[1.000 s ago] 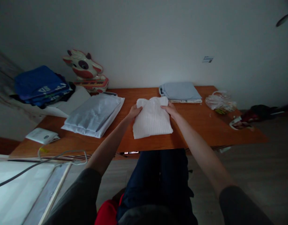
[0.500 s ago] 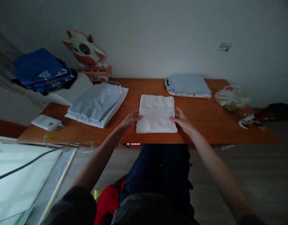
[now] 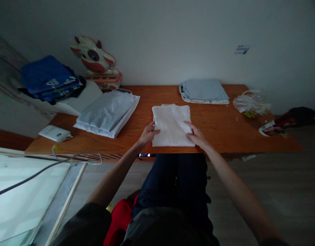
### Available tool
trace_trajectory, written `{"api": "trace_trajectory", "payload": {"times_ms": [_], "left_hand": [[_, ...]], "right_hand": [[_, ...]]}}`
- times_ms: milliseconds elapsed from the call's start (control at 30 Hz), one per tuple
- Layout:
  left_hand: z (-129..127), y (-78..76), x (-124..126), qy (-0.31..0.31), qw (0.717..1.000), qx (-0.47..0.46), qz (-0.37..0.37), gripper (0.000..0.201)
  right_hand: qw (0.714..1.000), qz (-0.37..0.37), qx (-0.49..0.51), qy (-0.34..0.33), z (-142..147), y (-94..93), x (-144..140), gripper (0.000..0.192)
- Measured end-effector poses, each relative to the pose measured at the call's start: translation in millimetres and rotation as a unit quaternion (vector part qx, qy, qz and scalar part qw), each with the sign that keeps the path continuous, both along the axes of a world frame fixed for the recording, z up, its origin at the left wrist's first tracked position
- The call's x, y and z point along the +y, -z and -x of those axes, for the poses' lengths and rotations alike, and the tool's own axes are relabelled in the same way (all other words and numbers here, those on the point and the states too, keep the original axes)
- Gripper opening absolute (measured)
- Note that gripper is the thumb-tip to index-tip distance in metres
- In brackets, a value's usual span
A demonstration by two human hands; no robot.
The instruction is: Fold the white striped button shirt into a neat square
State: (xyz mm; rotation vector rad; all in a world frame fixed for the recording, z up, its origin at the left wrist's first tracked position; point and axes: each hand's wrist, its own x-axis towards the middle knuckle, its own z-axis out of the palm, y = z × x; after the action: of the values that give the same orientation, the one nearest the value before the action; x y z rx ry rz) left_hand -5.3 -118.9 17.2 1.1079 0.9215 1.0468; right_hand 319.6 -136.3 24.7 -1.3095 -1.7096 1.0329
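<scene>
A folded white garment with fine ribbed stripes [image 3: 172, 124] lies flat near the table's front edge, and a small collar-like band shows at its far side. At its left edge is my left hand [image 3: 147, 134], thumb laid over the top and index finger apart from it along the edge. My right hand [image 3: 196, 136] rests on the right side with its index finger stretched across the cloth and the thumb spread below. Both hands touch the garment without visibly lifting it; the undersides of the fingers are hidden.
On the wooden table [image 3: 157, 94] are a stack of white folded clothes [image 3: 107, 111], a light-blue folded stack [image 3: 204, 90], a clear plastic bag [image 3: 251, 102], a white device with a cable [image 3: 55, 132] and a cow-shaped toy keyboard [image 3: 97, 63]. Blue cloth [image 3: 51, 80] sits on a white box.
Both hands have moved further onto the garment from its side edges. My right index finger now lies on the cloth. The garment's far edge looks narrower, with the collar-like band showing.
</scene>
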Motion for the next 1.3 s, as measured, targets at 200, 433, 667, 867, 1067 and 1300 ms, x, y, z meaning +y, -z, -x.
{"api": "trace_trajectory", "payload": {"times_ms": [200,433,667,867,1067,1300], "left_hand": [[-4,-1.1,-1,0.038,0.996,0.077,0.023,0.066],[-2,-2.1,-1,0.033,0.999,-0.013,-0.012,0.065],[-9,-12.8,-9,0.078,0.993,0.006,0.084,0.069],[-16,-15.9,-7,0.066,0.992,-0.019,0.102,0.07],[-10,-3.4,-9,0.096,0.983,0.027,0.156,0.053],[-8,3.9,-4,0.057,0.99,0.078,0.098,0.048]], "right_hand": [[0.997,0.049,0.05,0.017,0,-0.9,-2,0.085],[0.999,0.012,0.029,0.037,-1,13.9,-1,0.086],[0.999,0.017,0.029,0.034,-1,17.8,0,0.088],[0.999,0.013,0.022,0.038,-1,14.1,-1,0.086],[0.998,0.027,0.035,0.035,-3,18.1,-1,0.086],[0.998,0.038,0.02,0.035,-5,16.7,-1,0.088]]}}
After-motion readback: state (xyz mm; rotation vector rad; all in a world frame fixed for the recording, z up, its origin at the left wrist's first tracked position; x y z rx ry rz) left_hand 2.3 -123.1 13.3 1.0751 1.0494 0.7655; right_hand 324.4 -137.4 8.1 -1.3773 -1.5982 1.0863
